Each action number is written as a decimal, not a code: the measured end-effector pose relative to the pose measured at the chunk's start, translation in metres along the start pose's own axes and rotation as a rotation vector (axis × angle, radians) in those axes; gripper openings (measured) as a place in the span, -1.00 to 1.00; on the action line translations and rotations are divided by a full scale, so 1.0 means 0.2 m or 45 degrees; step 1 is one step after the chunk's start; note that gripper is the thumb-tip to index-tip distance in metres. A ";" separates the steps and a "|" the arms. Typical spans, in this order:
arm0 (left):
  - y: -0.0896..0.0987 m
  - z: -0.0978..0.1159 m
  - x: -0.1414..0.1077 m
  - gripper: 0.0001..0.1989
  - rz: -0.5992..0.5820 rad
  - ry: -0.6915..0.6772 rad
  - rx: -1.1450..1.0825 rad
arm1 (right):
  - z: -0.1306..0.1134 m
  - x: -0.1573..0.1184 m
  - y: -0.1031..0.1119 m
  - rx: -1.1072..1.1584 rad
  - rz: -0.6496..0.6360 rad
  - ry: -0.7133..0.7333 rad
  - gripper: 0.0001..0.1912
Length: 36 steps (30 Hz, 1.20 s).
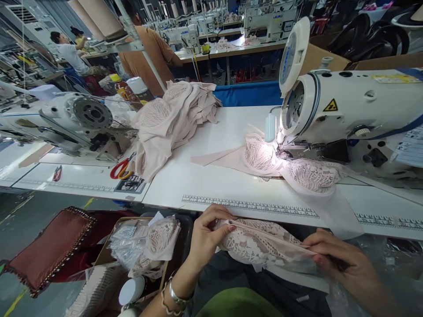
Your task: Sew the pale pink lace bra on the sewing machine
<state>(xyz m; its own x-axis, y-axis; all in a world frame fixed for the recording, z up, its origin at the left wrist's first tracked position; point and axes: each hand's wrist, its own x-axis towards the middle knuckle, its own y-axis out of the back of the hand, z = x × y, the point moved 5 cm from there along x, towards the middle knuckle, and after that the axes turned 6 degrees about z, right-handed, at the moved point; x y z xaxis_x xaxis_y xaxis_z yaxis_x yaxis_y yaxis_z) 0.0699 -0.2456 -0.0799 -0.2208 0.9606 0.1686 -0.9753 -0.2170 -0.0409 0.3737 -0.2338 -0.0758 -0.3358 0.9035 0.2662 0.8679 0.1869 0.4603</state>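
— Below the bench (205, 182) edge, over my lap, what do you hold?

— I hold the lace piece (256, 244) between both hands. My left hand (206, 235) has its grip closed on the left end, thumb and fingertips pinched on the edge. My right hand (340, 259) pinches the thin strap edge that runs along the top, also closed; the fabric is stretched a little between them.

— And on the bench?

— Another lace garment (294, 169) lies under the needle of the sewing machine (350, 110), one cup lit by its lamp. A pile of pink fabric (175, 119) sits further left, and red-handled scissors (121, 168) lie near it. A printed ruler strip (251, 206) runs along the bench edge just above my hands.

— Which step is this, you think?

— I judge I am aligning the strap with the lace edge, before sewing. It is not yet at the machine.

— What does the next move need?

— I think both pinches must keep the two edges matched while the piece is lifted to the bench, and the garment under the needle is in the way, so some care there.
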 end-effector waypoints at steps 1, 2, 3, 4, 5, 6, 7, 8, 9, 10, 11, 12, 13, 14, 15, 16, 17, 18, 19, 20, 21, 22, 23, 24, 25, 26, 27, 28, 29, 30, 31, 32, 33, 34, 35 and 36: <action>0.00 0.00 0.00 -0.94 0.018 -0.022 0.019 | 0.01 0.00 0.00 -0.008 0.040 -0.011 -0.77; 0.00 0.00 -0.01 -0.95 0.031 -0.041 0.035 | 0.02 0.00 0.00 -0.016 0.075 -0.032 -0.77; 0.01 0.00 -0.01 -0.95 0.039 -0.057 0.044 | 0.02 0.00 0.00 -0.021 0.109 -0.059 -0.77; 0.01 0.00 -0.01 -0.95 0.038 -0.064 0.048 | 0.03 0.00 0.00 -0.020 0.147 -0.091 -0.76; 0.00 0.00 -0.02 -0.95 0.031 -0.063 0.056 | 0.04 -0.01 -0.01 -0.011 0.186 -0.122 -0.74; 0.00 0.00 -0.02 -0.94 0.016 -0.056 0.080 | 0.05 -0.01 -0.01 0.000 0.225 -0.158 -0.71; 0.00 -0.01 -0.03 -0.92 0.005 -0.051 0.127 | 0.06 -0.01 -0.02 0.013 0.270 -0.191 -0.69; 0.00 -0.01 -0.04 -0.90 0.000 -0.054 0.197 | 0.07 -0.02 -0.02 0.025 0.318 -0.221 -0.67; 0.00 -0.01 -0.04 -0.89 0.005 -0.066 0.282 | 0.08 -0.03 -0.02 0.031 0.368 -0.250 -0.65; 0.00 -0.01 -0.05 -0.87 0.021 -0.085 0.366 | 0.08 -0.04 -0.03 0.031 0.412 -0.276 -0.64; 0.01 -0.01 -0.05 -0.87 0.042 -0.107 0.427 | 0.09 -0.04 -0.03 0.029 0.443 -0.293 -0.63; 0.01 -0.01 -0.05 -0.88 0.058 -0.132 0.449 | 0.09 -0.04 -0.04 0.026 0.452 -0.303 -0.63; 0.01 -0.01 -0.05 -0.89 0.066 -0.162 0.435 | 0.08 -0.04 -0.04 0.021 0.445 -0.306 -0.63; 0.01 -0.01 -0.05 -0.90 0.070 -0.196 0.401 | 0.08 -0.04 -0.05 0.016 0.441 -0.307 -0.63; 0.01 -0.01 -0.04 -0.92 0.073 -0.231 0.360 | 0.07 -0.04 -0.05 0.013 0.445 -0.308 -0.63; 0.01 -0.01 -0.04 -0.93 0.078 -0.261 0.326 | 0.07 -0.03 -0.05 0.008 0.459 -0.310 -0.63; 0.01 -0.01 -0.03 -0.95 0.083 -0.282 0.305 | 0.07 -0.03 -0.05 0.000 0.478 -0.312 -0.62; 0.02 -0.02 -0.03 -0.97 0.088 -0.289 0.294 | 0.06 -0.03 -0.05 -0.007 0.498 -0.310 -0.62; 0.02 -0.02 -0.02 -0.98 0.091 -0.283 0.289 | 0.06 -0.02 -0.05 -0.007 0.509 -0.306 -0.61; 0.02 -0.03 -0.02 -0.98 0.087 -0.269 0.285 | 0.06 -0.02 -0.05 -0.005 0.502 -0.307 -0.61; 0.02 -0.04 -0.02 -0.98 0.086 -0.258 0.276 | 0.06 -0.02 -0.05 -0.007 0.493 -0.317 -0.61; 0.01 -0.05 -0.02 -0.98 0.087 -0.249 0.265 | 0.06 -0.02 -0.05 -0.015 0.492 -0.339 -0.62; 0.01 -0.05 -0.02 -0.98 0.089 -0.242 0.252 | 0.07 -0.03 -0.05 -0.029 0.497 -0.367 -0.62; 0.01 -0.05 -0.02 -0.98 0.093 -0.234 0.240 | 0.07 -0.03 -0.05 -0.052 0.508 -0.398 -0.62; 0.01 -0.05 -0.02 -0.98 0.096 -0.226 0.227 | 0.07 -0.03 -0.05 -0.086 0.518 -0.423 -0.62; 0.00 -0.05 -0.02 -0.98 0.101 -0.219 0.216 | 0.06 -0.03 -0.04 -0.126 0.523 -0.434 -0.62; 0.00 -0.05 -0.02 -0.97 0.107 -0.214 0.207 | 0.06 -0.03 -0.04 -0.168 0.516 -0.427 -0.63; 0.00 -0.05 -0.02 -0.96 0.113 -0.210 0.201 | 0.05 -0.02 -0.04 -0.209 0.495 -0.402 -0.65; -0.01 -0.05 -0.02 -0.94 0.121 -0.209 0.194 | 0.04 -0.01 -0.03 -0.246 0.467 -0.365 -0.67; -0.01 -0.05 -0.02 -0.92 0.126 -0.208 0.188 | 0.04 0.00 -0.02 -0.272 0.442 -0.329 -0.69; -0.02 -0.05 -0.03 -0.89 0.131 -0.211 0.178 | 0.04 0.01 -0.01 -0.275 0.414 -0.297 -0.69; -0.03 -0.05 -0.03 -0.87 0.136 -0.212 0.164 | 0.04 0.02 0.00 -0.253 0.388 -0.278 -0.69; -0.03 -0.05 -0.03 -0.85 0.140 -0.214 0.142 | 0.05 0.02 0.02 -0.211 0.367 -0.272 -0.69; -0.03 -0.05 -0.04 -0.84 0.144 -0.214 0.112 | 0.06 0.03 0.04 -0.155 0.335 -0.274 -0.69; -0.03 -0.06 -0.04 -0.82 0.147 -0.214 0.071 | 0.06 0.04 0.06 -0.103 0.303 -0.269 -0.70; -0.03 -0.06 -0.04 -0.81 0.140 -0.208 0.023 | 0.06 0.04 0.09 -0.081 0.287 -0.243 -0.69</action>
<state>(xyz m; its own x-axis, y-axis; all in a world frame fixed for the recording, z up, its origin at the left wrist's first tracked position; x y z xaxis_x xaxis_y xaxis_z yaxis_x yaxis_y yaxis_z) 0.0775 -0.2502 -0.0935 -0.3224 0.8901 0.3220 -0.9448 -0.3238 -0.0510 0.3907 -0.2178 -0.0751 -0.0571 0.9768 0.2062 0.8860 -0.0456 0.4614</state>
